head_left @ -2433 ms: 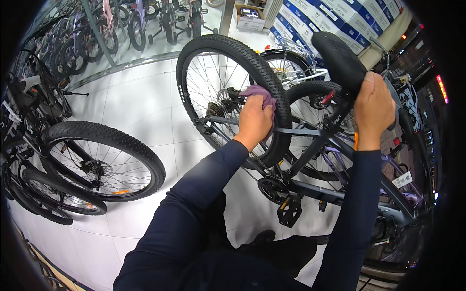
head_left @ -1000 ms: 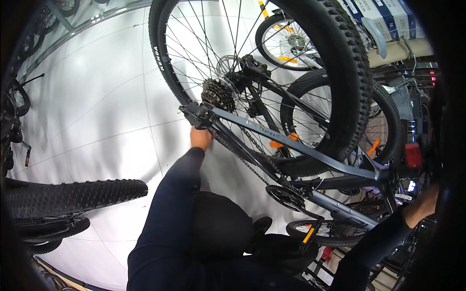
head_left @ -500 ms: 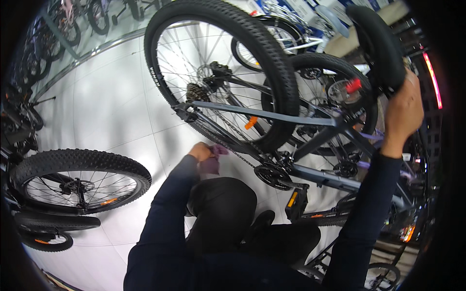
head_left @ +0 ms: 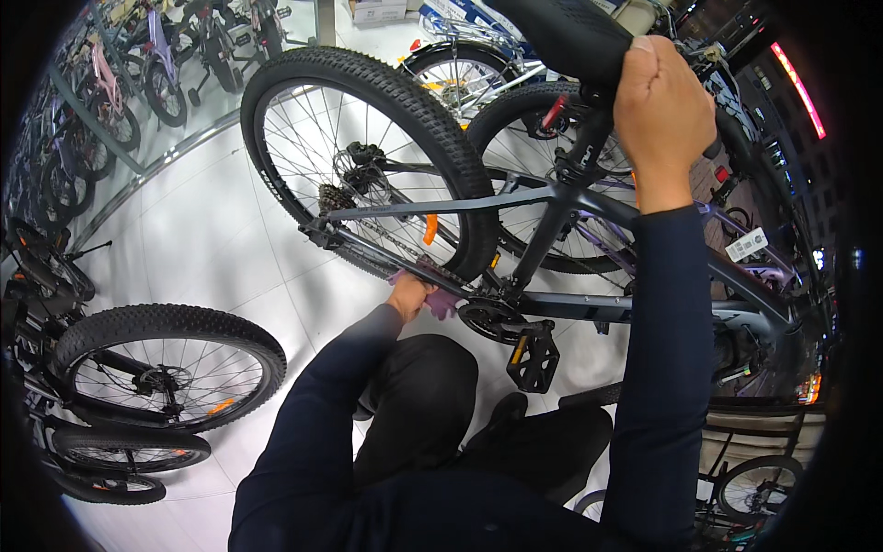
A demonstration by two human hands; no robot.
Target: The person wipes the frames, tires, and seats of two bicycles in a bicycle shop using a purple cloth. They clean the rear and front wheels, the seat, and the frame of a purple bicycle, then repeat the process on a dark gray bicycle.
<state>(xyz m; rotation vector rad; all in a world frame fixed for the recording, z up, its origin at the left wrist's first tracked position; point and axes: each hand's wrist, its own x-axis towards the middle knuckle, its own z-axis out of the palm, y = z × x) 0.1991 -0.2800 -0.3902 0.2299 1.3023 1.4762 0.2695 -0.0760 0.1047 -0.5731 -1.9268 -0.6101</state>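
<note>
A dark grey mountain bike [head_left: 543,204] stands before me, tilted in the view, its knobby rear wheel [head_left: 359,66] at upper left. My right hand [head_left: 664,115] is closed round the black saddle [head_left: 566,39]. My left hand [head_left: 411,299] is closed on a purple cloth [head_left: 444,304] by the lower frame tube and chain, just behind the crankset [head_left: 492,319]. Whether the cloth presses on the tube or the chain is partly hidden by my fingers. A black pedal [head_left: 533,359] with an orange reflector hangs below the crank. An orange reflector [head_left: 430,229] sits on the rear spokes.
Left of me, another bike's knobby wheel [head_left: 170,317] stands near my left arm. Behind the grey bike are a white bike [head_left: 497,92] and a purple-framed bike [head_left: 598,235]. Several bikes line a glass partition [head_left: 115,143] at upper left. Pale tiles [head_left: 230,248] cover the floor.
The saddle and my right hand have shifted left in view, and the bike sits further left. My left hand has brought the cloth right, up against the bike's lower frame by the chain.
</note>
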